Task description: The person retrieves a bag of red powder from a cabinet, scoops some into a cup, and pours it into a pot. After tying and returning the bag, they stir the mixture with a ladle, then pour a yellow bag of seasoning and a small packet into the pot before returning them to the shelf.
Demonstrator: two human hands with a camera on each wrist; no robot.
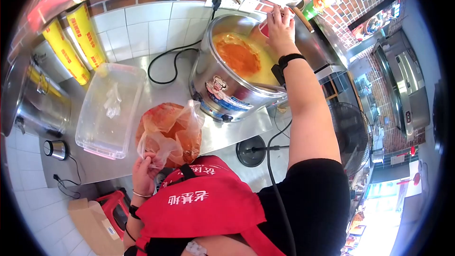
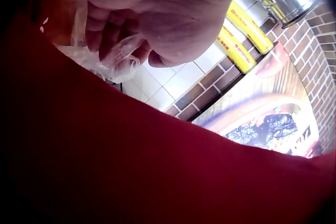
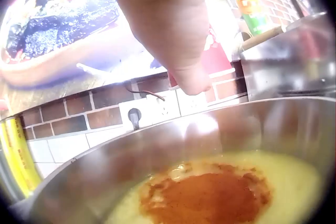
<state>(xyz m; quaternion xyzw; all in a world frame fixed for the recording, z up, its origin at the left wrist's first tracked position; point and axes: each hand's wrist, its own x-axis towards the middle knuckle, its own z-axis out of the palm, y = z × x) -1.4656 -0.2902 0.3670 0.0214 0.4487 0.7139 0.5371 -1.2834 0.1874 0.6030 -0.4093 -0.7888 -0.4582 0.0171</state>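
In the head view my left hand (image 1: 144, 175) pinches the gathered edge of a clear plastic bag (image 1: 173, 132) holding orange-red powder. The left wrist view shows its curled fingers around the crumpled plastic (image 2: 123, 58). My right hand (image 1: 282, 28) reaches over the far rim of a large steel pot (image 1: 222, 85), gripping a red container (image 1: 264, 29). In the right wrist view that red container (image 3: 216, 58) is mostly hidden behind the hand. Inside the pot, an orange-red powder patch (image 1: 237, 56) lies on yellow liquid (image 3: 291, 182).
A clear plastic tub (image 1: 102, 118) with a crumpled white scrap stands left of the bag. Yellow film rolls (image 1: 87, 38) lean at the wall near another steel pot (image 1: 42, 104). A black cord (image 1: 163, 61) loops behind. A black fan (image 1: 350, 132) stands to the right.
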